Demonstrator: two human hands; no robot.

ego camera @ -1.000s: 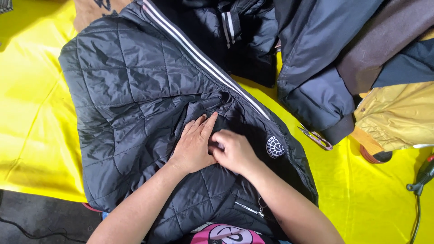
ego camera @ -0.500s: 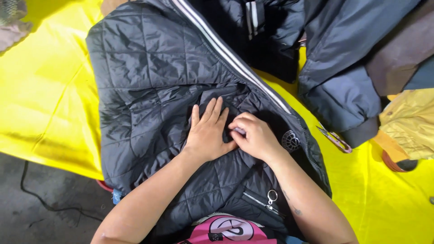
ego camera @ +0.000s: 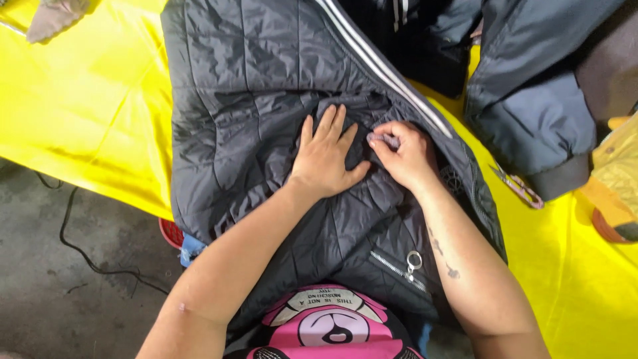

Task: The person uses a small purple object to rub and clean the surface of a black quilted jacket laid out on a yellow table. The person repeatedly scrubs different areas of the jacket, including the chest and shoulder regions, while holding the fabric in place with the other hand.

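A black jacket, quilted in a square stitch pattern and edged with a white double stripe, is spread over a bright yellow table cover, while a slate-blue garment is seen at the far right edge, and a pink printed shirt at the near edge.

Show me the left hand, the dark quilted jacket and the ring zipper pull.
left hand (ego camera: 323, 159), head view, back of hand.
dark quilted jacket (ego camera: 239, 100), head view, quilted panel.
ring zipper pull (ego camera: 414, 259), head view, metal ring.
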